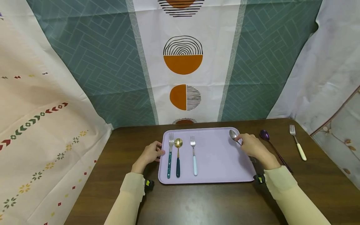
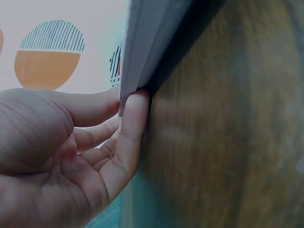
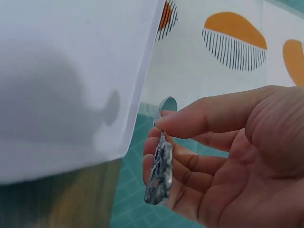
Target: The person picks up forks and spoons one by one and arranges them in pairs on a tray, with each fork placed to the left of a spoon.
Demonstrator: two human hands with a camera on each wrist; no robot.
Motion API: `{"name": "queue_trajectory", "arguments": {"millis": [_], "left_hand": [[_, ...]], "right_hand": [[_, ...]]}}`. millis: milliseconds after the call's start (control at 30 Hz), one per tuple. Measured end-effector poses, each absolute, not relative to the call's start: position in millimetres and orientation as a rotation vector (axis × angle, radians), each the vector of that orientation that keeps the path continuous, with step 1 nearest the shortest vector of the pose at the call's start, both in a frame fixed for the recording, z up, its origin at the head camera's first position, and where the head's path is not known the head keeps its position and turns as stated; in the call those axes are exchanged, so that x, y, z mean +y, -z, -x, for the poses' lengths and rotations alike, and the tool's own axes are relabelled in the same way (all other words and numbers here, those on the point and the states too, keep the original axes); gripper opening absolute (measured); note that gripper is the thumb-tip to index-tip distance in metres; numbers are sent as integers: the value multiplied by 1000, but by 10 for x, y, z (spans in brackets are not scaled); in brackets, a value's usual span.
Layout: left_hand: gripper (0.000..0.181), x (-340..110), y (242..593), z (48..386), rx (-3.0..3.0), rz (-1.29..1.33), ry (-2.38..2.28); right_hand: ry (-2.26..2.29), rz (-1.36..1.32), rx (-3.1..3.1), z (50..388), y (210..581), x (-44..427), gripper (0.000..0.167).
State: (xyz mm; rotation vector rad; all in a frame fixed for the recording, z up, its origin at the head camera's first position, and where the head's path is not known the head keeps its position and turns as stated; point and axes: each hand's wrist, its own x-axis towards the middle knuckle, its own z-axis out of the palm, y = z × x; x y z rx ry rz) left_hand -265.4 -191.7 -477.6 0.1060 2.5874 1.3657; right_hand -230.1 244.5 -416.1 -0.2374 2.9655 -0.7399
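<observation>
A pale lilac tray [image 1: 213, 165] lies on the brown table. My left hand [image 1: 150, 153] pinches its left rim, thumb above and a finger beneath, as the left wrist view shows. Over the tray's right part, my right hand [image 1: 251, 146] pinches a silver spoon [image 1: 232, 134] between thumb and fingers. Its ornate grey handle [image 3: 160, 175] shows in the right wrist view. On the tray's left side lie a green-handled fork [image 1: 169, 162], a gold spoon [image 1: 178, 143] with a dark green handle, and a fork with a light blue handle [image 1: 195, 165].
Right of the tray, a purple spoon [image 1: 264, 135] with a long dark handle lies partly behind my right wrist. Farther right is a fork with a cream handle [image 1: 301, 152]. Patterned cloth [image 1: 112, 62] hangs behind the table [image 1: 197, 203] and at both sides.
</observation>
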Motion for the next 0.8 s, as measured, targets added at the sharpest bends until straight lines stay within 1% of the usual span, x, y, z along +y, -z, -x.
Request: {"name": "queue_trajectory", "arguments": {"millis": [333, 800], "left_hand": [[35, -1926, 4772, 2640, 2584, -86, -1341], [37, -1927, 4771, 2665, 2576, -82, -1335]], "right_hand": [[775, 247, 2909, 2292, 4145, 2203, 43], [771, 319, 2898, 2291, 4146, 2130, 41]]}}
